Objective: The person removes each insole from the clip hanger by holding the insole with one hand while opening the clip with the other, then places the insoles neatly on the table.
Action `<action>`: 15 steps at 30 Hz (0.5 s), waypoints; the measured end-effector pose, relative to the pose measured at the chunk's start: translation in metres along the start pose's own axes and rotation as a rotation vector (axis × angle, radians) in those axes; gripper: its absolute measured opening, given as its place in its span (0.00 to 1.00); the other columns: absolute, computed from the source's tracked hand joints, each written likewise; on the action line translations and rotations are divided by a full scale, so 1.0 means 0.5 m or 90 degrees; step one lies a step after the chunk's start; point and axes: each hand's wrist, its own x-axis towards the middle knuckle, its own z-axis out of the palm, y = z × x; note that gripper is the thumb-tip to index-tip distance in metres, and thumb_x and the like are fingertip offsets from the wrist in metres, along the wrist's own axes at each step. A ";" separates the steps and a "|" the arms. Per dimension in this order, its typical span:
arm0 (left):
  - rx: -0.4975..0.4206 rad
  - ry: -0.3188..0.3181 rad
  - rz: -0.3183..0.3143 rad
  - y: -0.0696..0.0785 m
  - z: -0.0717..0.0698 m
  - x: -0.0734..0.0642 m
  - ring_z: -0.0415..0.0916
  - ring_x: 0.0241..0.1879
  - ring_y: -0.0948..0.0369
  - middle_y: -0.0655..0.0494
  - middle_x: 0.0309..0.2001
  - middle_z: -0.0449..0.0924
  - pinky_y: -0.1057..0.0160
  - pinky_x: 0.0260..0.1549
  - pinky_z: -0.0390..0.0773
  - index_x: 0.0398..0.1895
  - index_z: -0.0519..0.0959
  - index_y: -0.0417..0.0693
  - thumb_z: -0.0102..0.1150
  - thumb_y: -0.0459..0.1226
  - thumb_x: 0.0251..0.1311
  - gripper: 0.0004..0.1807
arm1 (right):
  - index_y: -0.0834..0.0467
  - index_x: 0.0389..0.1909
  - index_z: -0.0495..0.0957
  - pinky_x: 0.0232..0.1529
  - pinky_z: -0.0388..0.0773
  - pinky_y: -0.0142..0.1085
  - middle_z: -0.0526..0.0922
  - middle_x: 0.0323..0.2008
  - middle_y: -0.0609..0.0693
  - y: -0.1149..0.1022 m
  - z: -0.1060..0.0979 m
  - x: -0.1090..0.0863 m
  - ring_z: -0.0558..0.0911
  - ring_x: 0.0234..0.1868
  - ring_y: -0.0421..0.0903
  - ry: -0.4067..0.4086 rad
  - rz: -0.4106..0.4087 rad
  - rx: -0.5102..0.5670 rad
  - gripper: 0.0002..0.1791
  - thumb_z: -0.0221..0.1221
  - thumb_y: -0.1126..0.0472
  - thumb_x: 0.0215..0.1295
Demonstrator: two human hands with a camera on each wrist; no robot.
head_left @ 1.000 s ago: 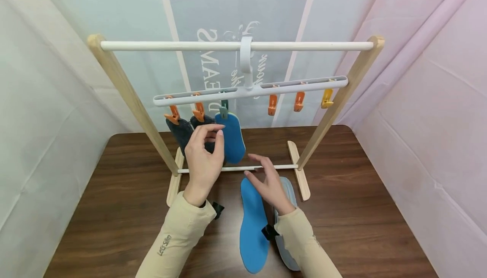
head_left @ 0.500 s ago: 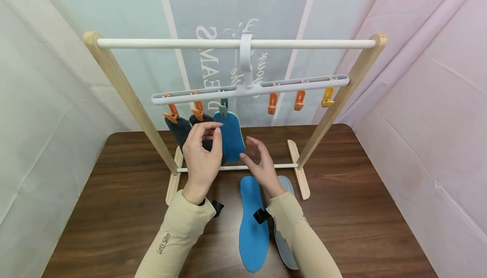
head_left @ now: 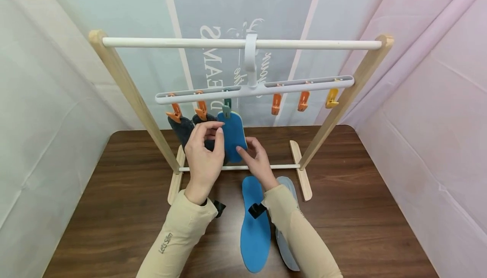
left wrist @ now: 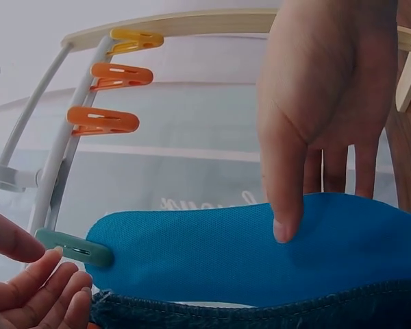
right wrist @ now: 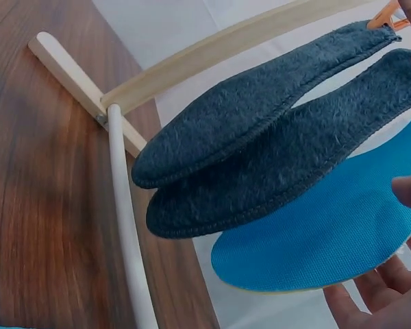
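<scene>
A blue insole [head_left: 231, 136] hangs from a teal clip [head_left: 226, 110] on the white clip hanger [head_left: 253, 90]. My right hand [head_left: 258, 157] pinches its right edge, thumb on the front face and fingers behind. My left hand [head_left: 205, 155] is raised just left of it, fingers loosely bent and nothing held between thumb and index. In the left wrist view its fingertips [left wrist: 57, 255] are close to the teal clip [left wrist: 74, 248]. Left of the blue insole, two dark fuzzy insoles [right wrist: 219, 123] hang from orange clips [head_left: 175, 113], partly hidden by my left hand in the head view.
Another blue insole [head_left: 255, 227] lies on the wooden table [head_left: 361, 210], with a grey insole [head_left: 285, 250] beside it, partly under my right sleeve. Two orange clips [head_left: 303, 101] and a yellow clip [head_left: 332, 98] hang at the right. A wooden rack [head_left: 131, 100] carries the hanger.
My right hand has moved up and left from above the table and taken hold of the hanging blue insole's edge. My left hand stays nearly in place.
</scene>
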 end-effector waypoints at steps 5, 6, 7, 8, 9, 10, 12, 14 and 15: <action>-0.008 0.007 0.004 0.001 -0.001 0.006 0.77 0.38 0.55 0.45 0.41 0.80 0.59 0.40 0.77 0.43 0.80 0.38 0.54 0.32 0.66 0.09 | 0.66 0.52 0.73 0.52 0.75 0.43 0.77 0.50 0.63 -0.014 0.008 0.006 0.77 0.49 0.58 0.010 0.007 0.008 0.14 0.54 0.62 0.70; -0.011 0.009 0.007 0.002 -0.002 0.008 0.77 0.39 0.55 0.45 0.41 0.80 0.59 0.41 0.77 0.44 0.80 0.37 0.54 0.33 0.66 0.09 | 0.67 0.52 0.73 0.50 0.75 0.41 0.77 0.50 0.63 -0.022 0.009 0.004 0.78 0.48 0.58 0.011 0.010 0.008 0.14 0.54 0.63 0.70; -0.014 0.010 0.009 0.004 -0.001 0.009 0.77 0.40 0.55 0.44 0.42 0.79 0.60 0.42 0.77 0.45 0.79 0.37 0.54 0.33 0.66 0.09 | 0.67 0.52 0.72 0.51 0.75 0.41 0.77 0.50 0.64 -0.032 0.009 0.001 0.78 0.49 0.59 0.010 0.013 0.008 0.14 0.54 0.64 0.70; -0.017 0.009 0.013 0.006 -0.001 0.011 0.77 0.41 0.54 0.44 0.43 0.79 0.60 0.43 0.77 0.45 0.79 0.36 0.55 0.33 0.66 0.10 | 0.68 0.52 0.72 0.50 0.76 0.41 0.77 0.50 0.64 -0.040 0.009 -0.002 0.78 0.50 0.59 0.009 0.017 0.008 0.14 0.53 0.64 0.71; -0.019 0.008 0.017 0.008 0.000 0.012 0.77 0.43 0.54 0.44 0.44 0.79 0.60 0.45 0.77 0.47 0.78 0.35 0.55 0.34 0.65 0.11 | 0.68 0.52 0.72 0.52 0.76 0.41 0.77 0.51 0.65 -0.049 0.009 -0.005 0.78 0.51 0.59 0.006 0.020 0.010 0.14 0.53 0.64 0.71; -0.021 0.006 0.020 0.010 0.001 0.014 0.77 0.44 0.53 0.43 0.45 0.78 0.60 0.46 0.77 0.48 0.77 0.35 0.56 0.34 0.65 0.12 | 0.68 0.52 0.71 0.53 0.76 0.42 0.77 0.51 0.65 -0.057 0.010 -0.008 0.78 0.51 0.60 0.005 0.022 0.011 0.14 0.52 0.64 0.71; -0.024 0.000 0.026 0.013 0.003 0.017 0.76 0.48 0.52 0.42 0.48 0.77 0.60 0.50 0.75 0.51 0.75 0.34 0.57 0.35 0.65 0.15 | 0.68 0.52 0.71 0.54 0.76 0.44 0.77 0.51 0.65 -0.069 0.011 -0.015 0.78 0.52 0.60 0.006 0.023 0.012 0.14 0.52 0.64 0.71; -0.023 -0.004 0.030 0.015 0.006 0.019 0.74 0.51 0.51 0.41 0.51 0.75 0.59 0.54 0.74 0.53 0.73 0.33 0.57 0.35 0.65 0.17 | 0.68 0.53 0.71 0.55 0.76 0.46 0.77 0.52 0.65 -0.071 0.011 -0.018 0.78 0.53 0.61 0.006 0.025 0.016 0.14 0.52 0.64 0.71; -0.022 -0.007 0.030 0.016 0.008 0.020 0.74 0.53 0.51 0.40 0.52 0.75 0.59 0.56 0.73 0.54 0.72 0.33 0.57 0.35 0.65 0.18 | 0.68 0.53 0.71 0.55 0.75 0.47 0.77 0.52 0.65 -0.072 0.011 -0.019 0.78 0.53 0.60 0.007 0.026 0.016 0.14 0.52 0.64 0.71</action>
